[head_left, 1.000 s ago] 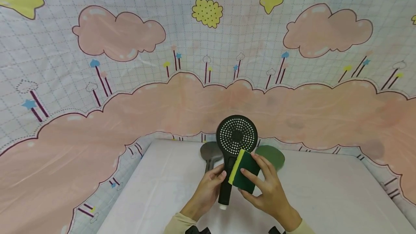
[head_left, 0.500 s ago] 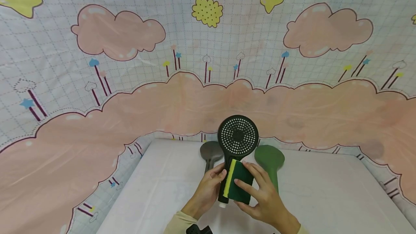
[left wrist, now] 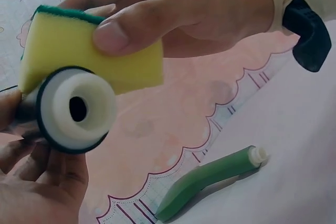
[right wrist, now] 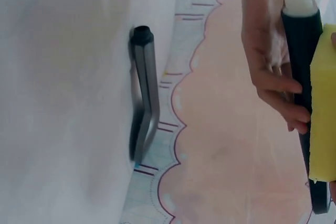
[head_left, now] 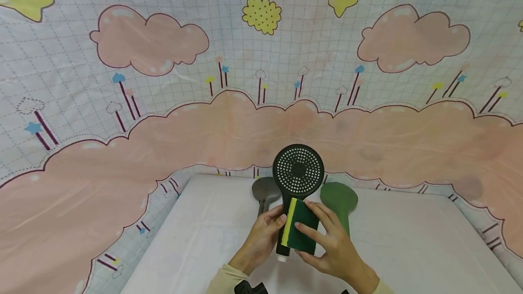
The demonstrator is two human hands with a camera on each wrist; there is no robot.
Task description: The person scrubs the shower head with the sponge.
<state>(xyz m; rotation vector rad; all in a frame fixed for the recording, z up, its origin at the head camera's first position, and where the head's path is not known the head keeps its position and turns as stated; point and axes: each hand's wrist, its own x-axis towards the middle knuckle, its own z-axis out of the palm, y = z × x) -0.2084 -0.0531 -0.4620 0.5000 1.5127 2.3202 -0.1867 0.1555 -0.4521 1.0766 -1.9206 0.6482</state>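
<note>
In the head view my left hand [head_left: 261, 239] grips the handle of a black shower head [head_left: 298, 169], whose dotted spray face looks toward the camera. A white threaded-looking end [left wrist: 84, 109] caps the handle's bottom. My right hand [head_left: 335, 244] pinches a sponge [head_left: 303, 228] with a dark green scouring side and a yellow foam side. The yellow foam [right wrist: 323, 114] lies against the side of the black handle in the right wrist view. Thumb and fingers of the right hand sit on opposite faces of the sponge, seen in the left wrist view.
A grey shower head [head_left: 264, 189] lies on the white table [head_left: 196, 226] behind my left hand. Behind the right hand lies a green shower head [head_left: 338, 198], its handle partly hidden. A patterned cloth [head_left: 184, 135] with clouds rises beyond the table's far edge.
The right hand has moved the sponge down along the handle and slightly left, then barely up again. More of the green shower head now shows. The left hand keeps its hold.
</note>
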